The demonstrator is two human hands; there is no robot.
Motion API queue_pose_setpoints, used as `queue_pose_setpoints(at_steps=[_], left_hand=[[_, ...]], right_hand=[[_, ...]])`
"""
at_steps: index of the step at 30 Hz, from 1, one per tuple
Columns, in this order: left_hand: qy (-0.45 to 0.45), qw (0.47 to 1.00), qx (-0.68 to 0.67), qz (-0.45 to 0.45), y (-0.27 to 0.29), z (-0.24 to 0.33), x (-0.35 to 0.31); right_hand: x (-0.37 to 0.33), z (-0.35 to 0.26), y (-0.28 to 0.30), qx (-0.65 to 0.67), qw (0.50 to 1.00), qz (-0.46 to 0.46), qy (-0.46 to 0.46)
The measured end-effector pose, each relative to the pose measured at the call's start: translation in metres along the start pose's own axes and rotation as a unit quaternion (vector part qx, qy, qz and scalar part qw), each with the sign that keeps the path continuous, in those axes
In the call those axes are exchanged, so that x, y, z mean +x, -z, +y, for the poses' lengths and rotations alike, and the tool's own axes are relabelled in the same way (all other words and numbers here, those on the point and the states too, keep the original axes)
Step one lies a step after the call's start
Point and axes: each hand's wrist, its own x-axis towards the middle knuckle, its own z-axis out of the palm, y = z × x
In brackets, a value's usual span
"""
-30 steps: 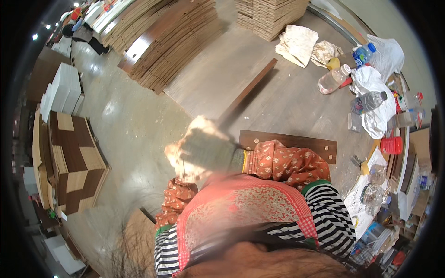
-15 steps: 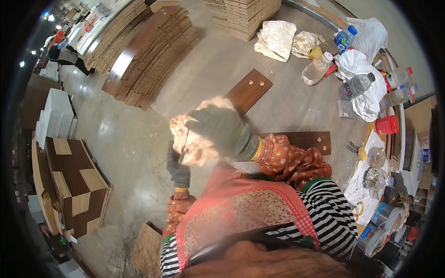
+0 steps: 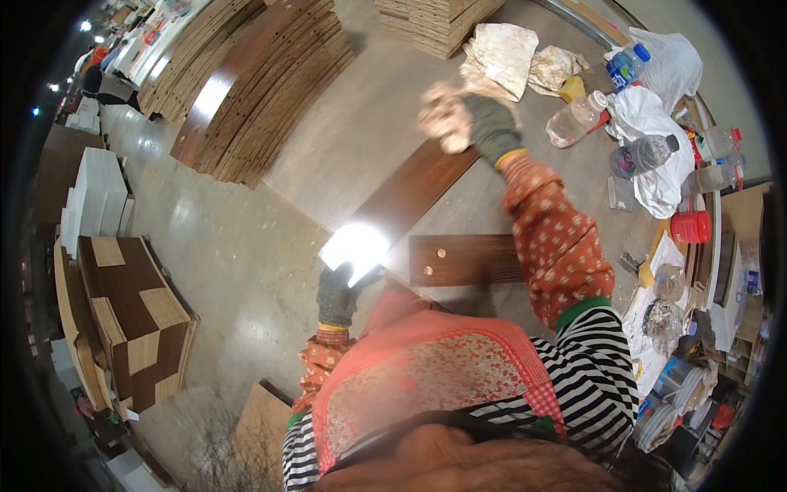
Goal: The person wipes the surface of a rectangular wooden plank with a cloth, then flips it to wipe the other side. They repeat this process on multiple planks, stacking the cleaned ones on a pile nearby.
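A dark brown wooden board (image 3: 414,197) lies slantwise across the work surface, its near end bright with glare. My left hand (image 3: 338,295), in a grey-green knit glove, grips that near end; the glare partly hides its fingertips. At the far end, my right hand (image 3: 492,127), gloved alike, is closed on a crumpled pale cloth (image 3: 444,117) held against the board. Motion blurs the cloth. A second brown board (image 3: 467,261) with two round light spots lies nearer me, partly behind my right sleeve.
Tall stacks of brown boards (image 3: 270,90) stand at the far left. Stained cloths (image 3: 502,59), plastic bottles (image 3: 575,119), white bags (image 3: 648,135) and a red-lidded jar (image 3: 690,227) crowd the right side. A brown-and-tan wrapped stack (image 3: 135,320) stands at left.
My right hand has swept the cloth away from me and to the right, to the board's far end. The near part of the board now shows, with my left hand on it.
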Motion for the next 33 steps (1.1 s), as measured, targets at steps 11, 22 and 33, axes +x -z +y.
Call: queue_pose_setpoints(at_steps=[11, 22, 33], left_hand=[[-0.065, 0.978, 0.200, 0.019, -0.005, 0.062, -0.007], [-0.424, 0.878, 0.211, 0.069, -0.040, 0.187, -0.011], [-0.444, 0.630, 0.633, 0.063, -0.083, 0.092, 0.033]], right_hand=[[-0.067, -0.009, 0.098, -0.112, 0.988, 0.069, 0.076], [-0.092, -0.096, 0.110, 0.242, 0.937, -0.024, 0.251], [-0.098, -0.103, -0.014, -0.136, 0.970, 0.145, 0.141]])
